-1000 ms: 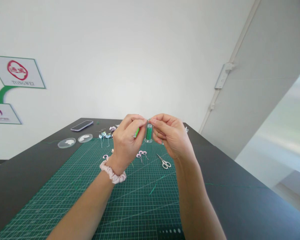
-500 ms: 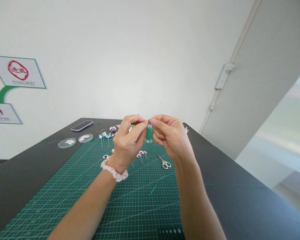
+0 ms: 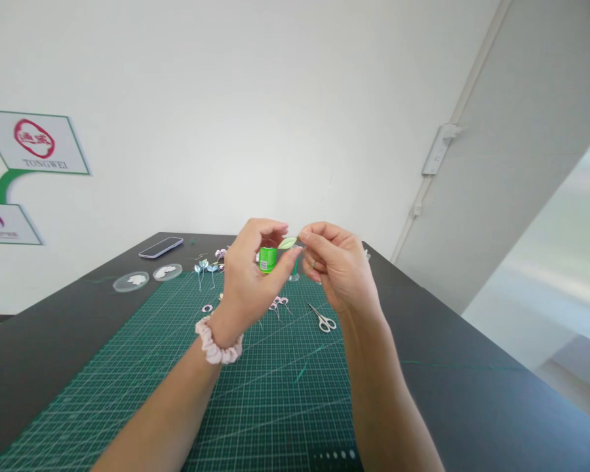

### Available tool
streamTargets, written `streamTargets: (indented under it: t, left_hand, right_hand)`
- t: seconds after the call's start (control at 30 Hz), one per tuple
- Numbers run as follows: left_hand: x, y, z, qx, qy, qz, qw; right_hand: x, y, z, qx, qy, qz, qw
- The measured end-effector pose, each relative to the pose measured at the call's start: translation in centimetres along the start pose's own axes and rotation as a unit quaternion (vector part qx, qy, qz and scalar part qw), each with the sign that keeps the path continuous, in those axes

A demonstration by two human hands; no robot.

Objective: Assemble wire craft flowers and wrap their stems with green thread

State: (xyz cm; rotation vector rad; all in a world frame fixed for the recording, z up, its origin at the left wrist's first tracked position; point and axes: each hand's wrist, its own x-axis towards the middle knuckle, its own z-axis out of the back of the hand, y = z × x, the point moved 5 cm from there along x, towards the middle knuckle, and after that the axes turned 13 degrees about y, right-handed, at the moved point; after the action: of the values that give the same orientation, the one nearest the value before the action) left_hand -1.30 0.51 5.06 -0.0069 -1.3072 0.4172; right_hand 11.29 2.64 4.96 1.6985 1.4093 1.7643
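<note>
A small pale green leaf [image 3: 288, 242] is raised above the cutting mat, its right end pinched between the thumb and fingertips of my right hand [image 3: 338, 265]. My left hand [image 3: 248, 278], a pale pink scrunchie [image 3: 219, 344] at its wrist, has thumb and fingers parted around the leaf's left side. Whether a fingertip touches the leaf, I cannot tell. Through that gap shows a green can [image 3: 268, 259] standing farther back. A spool of green thread [image 3: 294, 269] is partly hidden behind my hands.
White-handled scissors [image 3: 326, 324] lie on the green cutting mat [image 3: 275, 406], with a green strip [image 3: 301, 372] nearer me. Pink wired petals [image 3: 279, 302] and blue flowers [image 3: 206, 266] rest farther back. Two shallow clear dishes [image 3: 122, 284] and a phone [image 3: 161, 248] are at left.
My left thumb and fingers have spread apart from their pinch, bringing the leaf and the green can into view between them. My right hand keeps its pinch in nearly the same spot.
</note>
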Motion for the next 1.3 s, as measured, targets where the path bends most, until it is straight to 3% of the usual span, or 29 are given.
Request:
streamTargets:
  t: [0.1, 0.17, 0.23, 0.37, 0.53, 0.8, 1.03, 1.3]
  left_hand:
    - [0.2, 1.2, -0.4, -0.177, 0.064, 0.141, 0.972]
    - [0.1, 1.4, -0.9, -0.232, 0.110, 0.196, 0.946]
    - [0.1, 1.4, -1.0, -0.253, 0.128, 0.227, 0.931]
    - [0.1, 1.5, -0.9, -0.281, 0.105, 0.242, 0.923]
    - [0.3, 1.7, -0.7, -0.276, 0.075, 0.221, 0.933]
    - [0.3, 1.2, -0.4, -0.168, 0.052, 0.175, 0.969]
    - [0.1, 0.0, -0.1, 0.030, 0.030, 0.108, 0.993]
    - [0.0, -0.9, -0.4, 0.207, 0.017, -0.008, 0.978]
  right_hand:
    - [0.0, 0.0, 0.0, -0.012, 0.014, -0.001, 1.000]
    - [0.0, 0.0, 0.0, -0.021, 0.024, -0.001, 1.000]
    - [-0.1, -0.1, -0.1, -0.027, 0.028, 0.001, 0.999]
    - [0.0, -0.2, -0.2, -0.034, 0.031, -0.008, 0.999]
    - [-0.1, -0.3, -0.4, -0.047, 0.044, -0.027, 0.998]
    - [0.0, -0.4, -0.1, -0.105, 0.017, -0.023, 0.994]
    - [-0.1, 0.0, -0.2, -0.138, -0.002, -0.001, 0.990]
    - [-0.1, 0.0, -0.1, -0.127, -0.016, -0.001, 0.992]
